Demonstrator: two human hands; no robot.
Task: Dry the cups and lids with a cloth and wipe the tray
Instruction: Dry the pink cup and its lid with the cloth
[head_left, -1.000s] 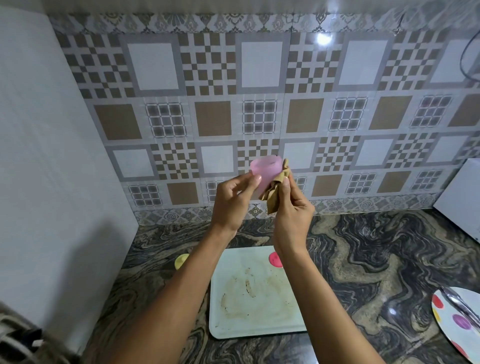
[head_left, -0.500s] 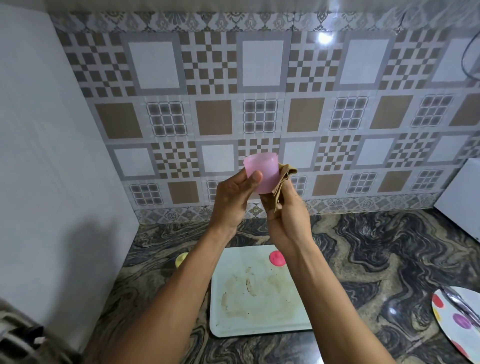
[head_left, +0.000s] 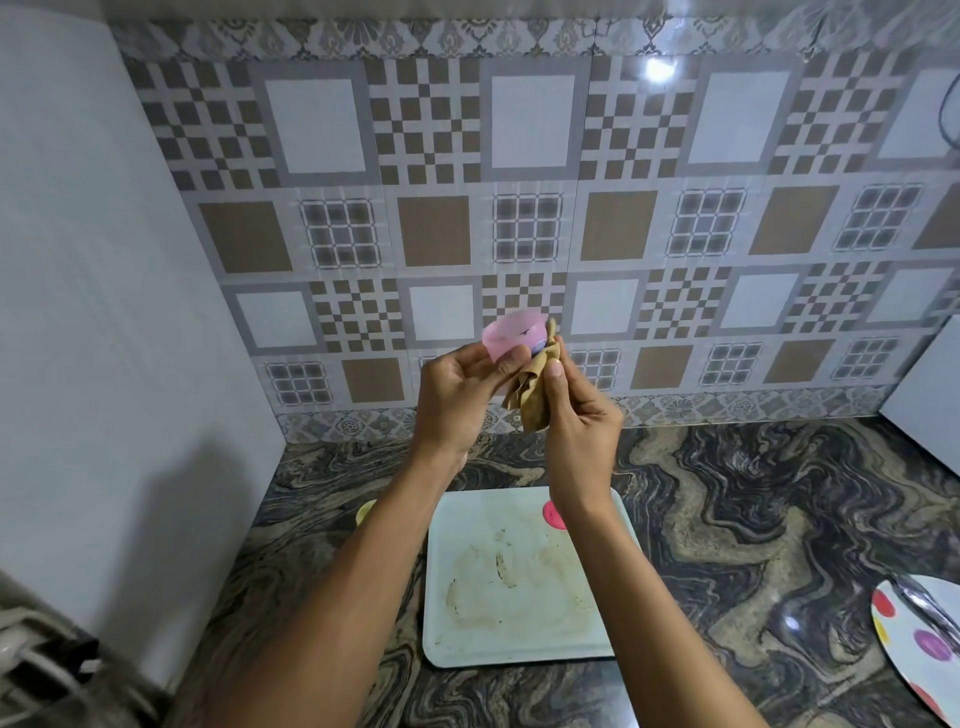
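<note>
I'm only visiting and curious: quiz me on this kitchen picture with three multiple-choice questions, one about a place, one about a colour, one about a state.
1. Where does the round pink lid lie?
A) on the tray, at its far edge
B) on a shelf
C) in a sink

2. What colour is the cup held in the left hand?
A) yellow
B) pink
C) white

3. How does the tray's surface look?
A) spotless
B) piled with food
C) smeared with brown stains

Answers:
1 A: the lid sits on the tray's far edge, beside the right wrist.
2 B: the cup is translucent pink.
3 C: brown smears cover the tray's middle, and the cloth is up in the right hand, against the cup.
</note>
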